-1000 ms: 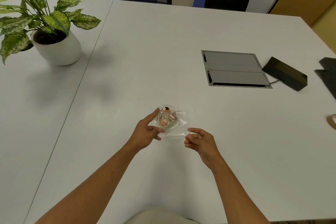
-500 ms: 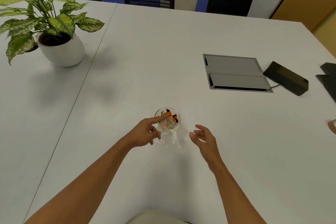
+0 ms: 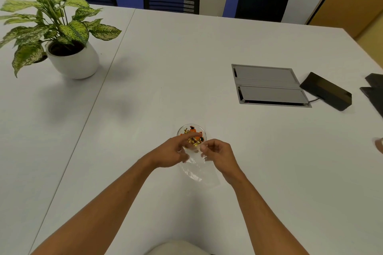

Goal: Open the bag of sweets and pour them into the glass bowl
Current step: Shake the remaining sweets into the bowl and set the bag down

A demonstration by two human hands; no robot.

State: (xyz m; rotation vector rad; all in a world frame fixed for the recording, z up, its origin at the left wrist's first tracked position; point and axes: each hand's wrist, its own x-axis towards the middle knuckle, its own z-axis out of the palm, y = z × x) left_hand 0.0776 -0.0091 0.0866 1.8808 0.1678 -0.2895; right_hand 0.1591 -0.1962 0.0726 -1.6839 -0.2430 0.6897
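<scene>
The bowl [image 3: 191,131] stands on the table [image 3: 165,58] with sweets [image 3: 192,137] in it. The bag [image 3: 199,168] lies just at its 6 o'clock. The plant [image 3: 62,37] is far at 10 o'clock, the hatch [image 3: 269,85] at 2 o'clock.

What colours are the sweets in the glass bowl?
Orange and gold, some dark bits: sweets in the glass bowl, head view.

Orange and gold sweets [image 3: 193,136] fill the glass bowl [image 3: 191,127] on the white table [image 3: 207,58]. At its six o'clock, the left hand [image 3: 172,154] and right hand [image 3: 217,154] pinch the clear, empty bag [image 3: 199,168]. A potted plant [image 3: 62,43] stands at ten o'clock.
</scene>
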